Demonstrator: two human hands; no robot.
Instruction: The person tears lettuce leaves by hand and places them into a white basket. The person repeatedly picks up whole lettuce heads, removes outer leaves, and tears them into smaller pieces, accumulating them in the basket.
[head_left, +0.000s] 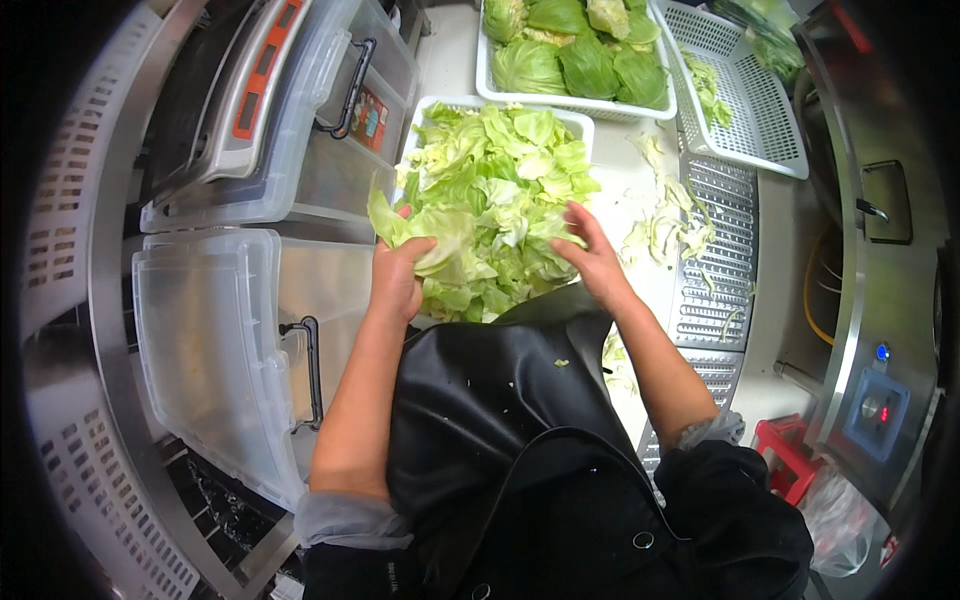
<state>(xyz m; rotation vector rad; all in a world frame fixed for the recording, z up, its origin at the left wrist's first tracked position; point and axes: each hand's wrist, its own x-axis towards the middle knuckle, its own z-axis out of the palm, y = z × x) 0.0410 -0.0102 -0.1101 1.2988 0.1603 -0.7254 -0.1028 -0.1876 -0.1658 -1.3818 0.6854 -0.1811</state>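
Observation:
A white plastic basket (589, 127) stands before me, heaped with torn lettuce leaves (495, 180). My left hand (401, 270) grips a bunch of pale lettuce leaves (442, 232) over the heap's near left side, thumb on top. On the near right side, my right hand (592, 251) has its thumb and fingers around more leaves, partly hidden by them. Behind, a second white basket (577, 103) holds several whole green lettuce heads (592, 67). A black apron (495, 390) with small leaf bits on it covers my lap, touching the heap's near edge.
Lettuce scraps (664, 210) lie on the white surface and the perforated metal grating (716, 262) at right. A white basket (772, 112) with a few shreds stands back right. Lidded clear plastic bins (210, 330) line the left. A red plastic stool (787, 457) and a steel machine (877, 300) are at right.

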